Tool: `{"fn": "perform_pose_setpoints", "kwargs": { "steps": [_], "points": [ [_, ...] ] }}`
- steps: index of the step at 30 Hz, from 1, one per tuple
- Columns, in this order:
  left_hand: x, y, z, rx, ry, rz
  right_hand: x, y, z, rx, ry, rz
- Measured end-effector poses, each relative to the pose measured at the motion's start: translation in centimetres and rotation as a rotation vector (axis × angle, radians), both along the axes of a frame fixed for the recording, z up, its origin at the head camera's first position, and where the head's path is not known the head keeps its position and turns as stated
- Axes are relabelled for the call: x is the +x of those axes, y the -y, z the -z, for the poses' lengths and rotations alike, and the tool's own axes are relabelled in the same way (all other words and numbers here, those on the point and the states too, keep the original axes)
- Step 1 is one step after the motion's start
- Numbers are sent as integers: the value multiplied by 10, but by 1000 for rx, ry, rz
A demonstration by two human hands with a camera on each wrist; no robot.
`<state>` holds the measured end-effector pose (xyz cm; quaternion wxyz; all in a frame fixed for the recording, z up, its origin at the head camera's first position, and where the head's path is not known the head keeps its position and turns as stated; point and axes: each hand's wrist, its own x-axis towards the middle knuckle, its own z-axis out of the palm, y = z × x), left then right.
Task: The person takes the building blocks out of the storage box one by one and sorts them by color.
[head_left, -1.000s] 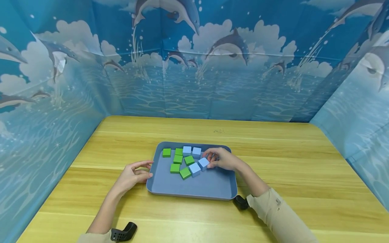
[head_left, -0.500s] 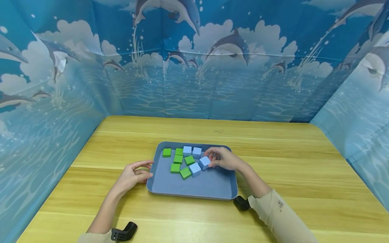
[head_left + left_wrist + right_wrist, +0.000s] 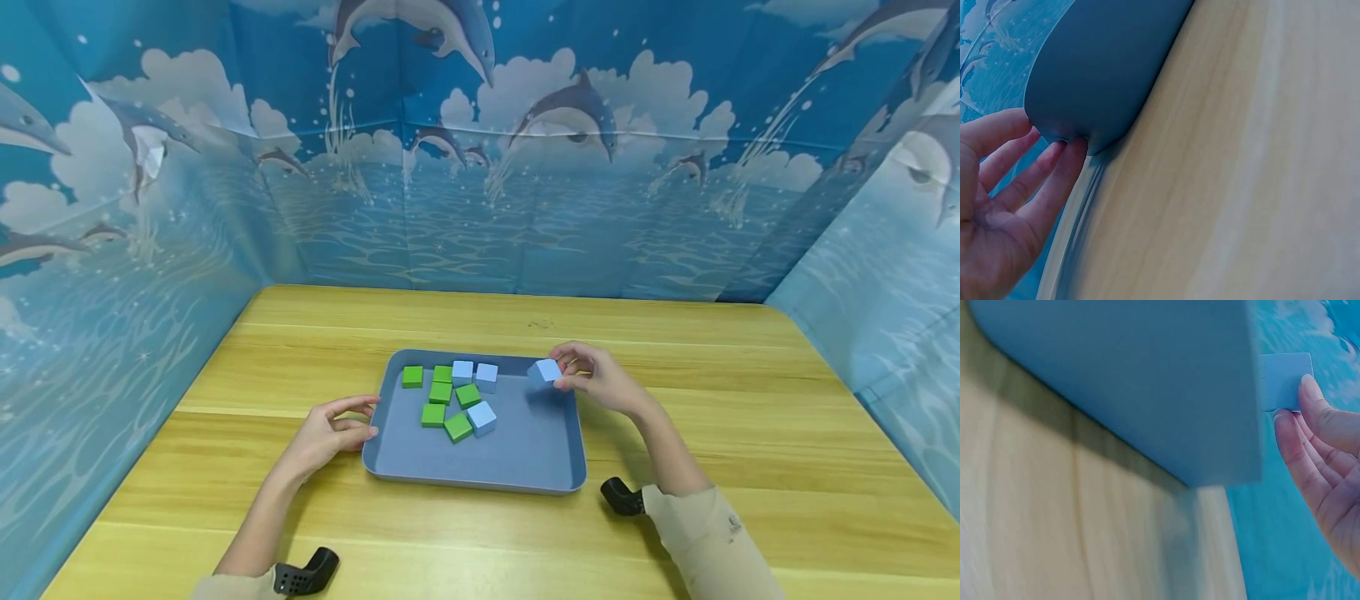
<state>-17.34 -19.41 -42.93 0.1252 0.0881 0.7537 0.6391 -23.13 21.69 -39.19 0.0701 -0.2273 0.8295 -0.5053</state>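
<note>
My right hand (image 3: 600,379) pinches a light blue block (image 3: 544,372) between thumb and fingers, tilted, over the back right corner of the grey-blue tray (image 3: 525,454). In the right wrist view the same block (image 3: 1286,381) shows beyond the tray wall, thumb on one side and fingertips below. My left hand (image 3: 322,437) touches the tray's left side; in the left wrist view its fairly straight fingers meet the outer wall. Inside the tray lie several green blocks (image 3: 440,392), toward the left and middle. Three more light blue blocks (image 3: 482,418) lie beside them.
The tray stands on a yellow wood-grain table (image 3: 675,350). A dolphin-print curtain (image 3: 480,208) rises behind it and along both sides. Black wrist devices (image 3: 306,573) sit at both sleeves.
My right hand has lifted the light blue block away from its neighbour and carried it right and back, toward the tray's back right corner. The left hand has kept its place.
</note>
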Motion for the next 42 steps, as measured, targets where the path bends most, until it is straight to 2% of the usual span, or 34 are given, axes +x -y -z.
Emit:
{"fn": "perform_pose_setpoints", "kwargs": {
  "steps": [12,16,21,29,42],
  "points": [
    [1,0,-1,-12,4,-8,12,-51,2,-47,-87,152],
    [1,0,-2,-20,6,-11,15,-62,7,-48,-79,188],
    [1,0,-2,-20,10,-11,16,-72,15,-1,-58,229],
    [1,0,-2,-24,7,-7,13,-79,25,87,-31,258],
    [0,-1,-2,-36,6,-4,4,-79,35,156,-8,263]
  ]
}}
